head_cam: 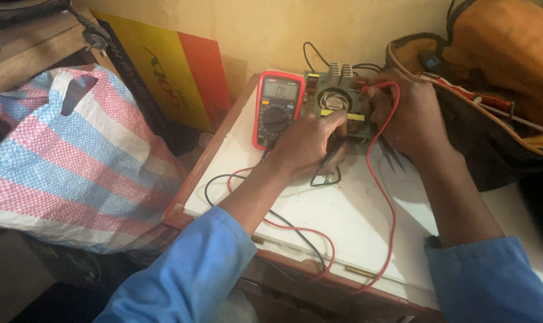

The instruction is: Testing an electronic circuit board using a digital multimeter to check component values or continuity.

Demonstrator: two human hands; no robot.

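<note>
**Red and black leads meet a bare circuit board**

Red-cased multimeter (277, 109) beside us, we work a circuit board (337, 107) at the far edge of the white table (343, 221). Our left hand (307, 143) is closed around the black probe (333, 157); our right hand (406, 116) pinches the red probe (379, 90) against the board. We judge a slipping tip could bridge neighbouring contacts, and the slack red lead (384, 197) looping over the near edge could snag a sleeve and drag the meter. Far left, a flat panel (176, 72) striped yellow and orange leans on the wall; a pink, blue and white woven sack (74, 161) slumps beside the table, and an orange-lined tool bag (498, 66) gapes at right.
</note>
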